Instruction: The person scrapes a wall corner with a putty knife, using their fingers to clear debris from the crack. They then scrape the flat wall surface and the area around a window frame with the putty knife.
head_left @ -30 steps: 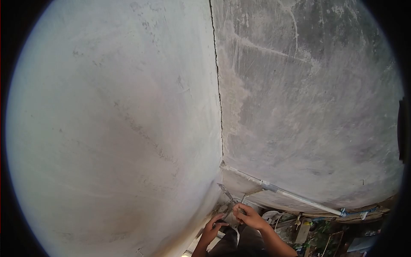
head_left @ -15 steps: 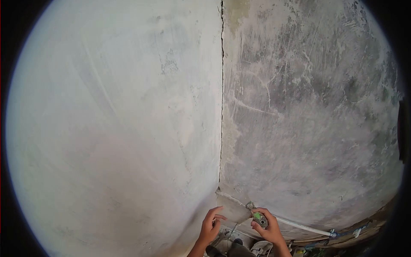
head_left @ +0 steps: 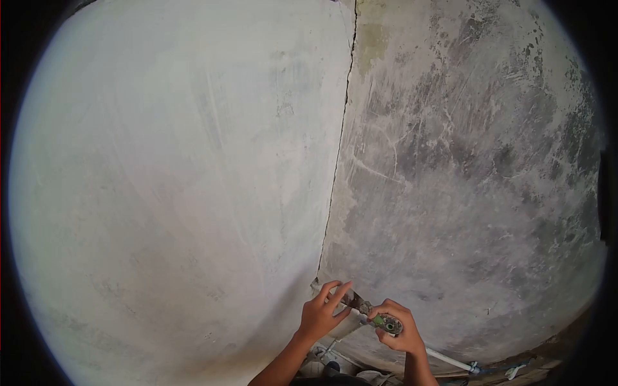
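Note:
A putty knife (head_left: 388,323) with a worn green and grey handle is in my right hand (head_left: 407,336), its fingers wrapped around the handle. The dark blade points up and left, toward my left hand (head_left: 318,318). That hand has its fingers spread, with the index finger and thumb on either side of the blade's end. Both hands are low in the view, in front of the corner where two walls meet. The blade's tip is partly hidden by the left fingers.
A white-painted wall (head_left: 174,167) fills the left, and a stained grey wall (head_left: 463,212) the right. Between them runs a jagged dark crack (head_left: 339,141). A white pipe (head_left: 450,360) slants along the bottom of the grey wall. Clutter lies below my hands.
My left hand has moved up and right to the putty knife's blade. The putty knife has turned so its blade shows, pointing left. The view has shifted and tilted slightly.

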The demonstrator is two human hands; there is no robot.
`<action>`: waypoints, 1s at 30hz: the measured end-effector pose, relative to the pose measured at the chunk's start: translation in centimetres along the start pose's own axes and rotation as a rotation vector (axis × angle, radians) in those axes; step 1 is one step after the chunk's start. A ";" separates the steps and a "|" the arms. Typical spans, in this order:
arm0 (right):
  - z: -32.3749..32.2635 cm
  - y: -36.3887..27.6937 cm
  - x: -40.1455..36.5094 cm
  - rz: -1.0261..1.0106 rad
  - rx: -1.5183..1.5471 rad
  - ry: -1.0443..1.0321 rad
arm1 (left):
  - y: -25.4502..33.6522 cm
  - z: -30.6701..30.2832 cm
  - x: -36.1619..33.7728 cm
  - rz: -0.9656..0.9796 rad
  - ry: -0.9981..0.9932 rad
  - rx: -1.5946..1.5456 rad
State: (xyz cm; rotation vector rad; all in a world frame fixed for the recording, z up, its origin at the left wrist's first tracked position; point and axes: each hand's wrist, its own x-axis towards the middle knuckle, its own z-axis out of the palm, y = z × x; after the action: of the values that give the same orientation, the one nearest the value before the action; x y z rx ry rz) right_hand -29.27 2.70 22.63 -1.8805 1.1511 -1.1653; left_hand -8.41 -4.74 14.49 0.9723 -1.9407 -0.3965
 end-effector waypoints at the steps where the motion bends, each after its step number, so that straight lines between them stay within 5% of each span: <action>1: -0.3 -0.1 -0.1 0.006 -0.007 -0.053 | -0.2 -0.4 0.4 0.013 0.003 0.044; 5: -1.6 0.1 -0.7 0.329 0.153 -0.176 | 0.0 -1.6 2.7 0.100 0.048 0.082; 11: -3.6 -5.8 2.6 0.152 -0.216 -0.201 | 1.7 -1.6 7.8 0.176 0.364 -0.050; 19: -5.2 -7.9 8.6 -0.113 -0.292 -0.072 | 4.0 -2.5 14.6 0.148 0.637 0.018; 30: -5.8 -8.6 11.3 -0.226 -0.379 -0.025 | 4.3 -1.8 16.8 0.196 0.625 0.148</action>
State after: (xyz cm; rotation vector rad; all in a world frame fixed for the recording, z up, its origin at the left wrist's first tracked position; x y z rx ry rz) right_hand -29.11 -4.38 36.23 -2.3562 1.2376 -1.0936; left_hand -13.71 -14.57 27.83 0.8568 -1.4808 0.1576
